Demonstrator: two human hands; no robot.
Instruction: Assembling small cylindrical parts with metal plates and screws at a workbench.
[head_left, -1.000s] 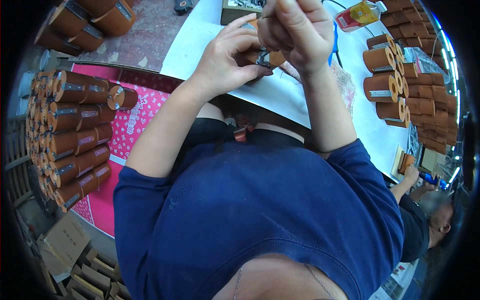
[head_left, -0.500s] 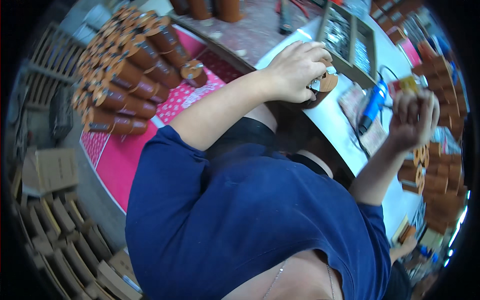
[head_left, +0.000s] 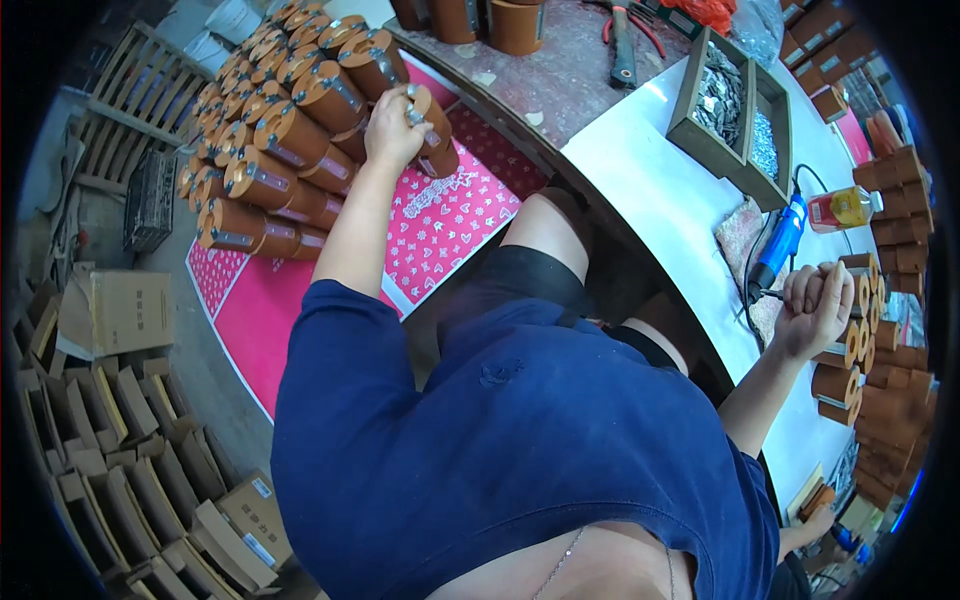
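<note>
Clasping a brown cylinder [head_left: 432,122] in left grip [head_left: 395,128], right grip [head_left: 815,312] clenched around another cylinder [head_left: 850,285].

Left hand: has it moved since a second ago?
Yes. The left hand was up at the white table beside the right hand; it has since swung out left to the stack of brown cylinders on the pink mat.

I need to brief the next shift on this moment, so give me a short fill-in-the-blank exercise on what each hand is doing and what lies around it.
1. The left hand rests on a brown cylinder at the edge of a ____ of similar cylinders.
2. That pile lies on a ____ patterned mat.
3. The right hand is closed around a brown cylinder beside a ____ power tool.
4. The two-compartment wooden tray sits on the ____ table.

Missing words: pile; pink; blue; white
</note>
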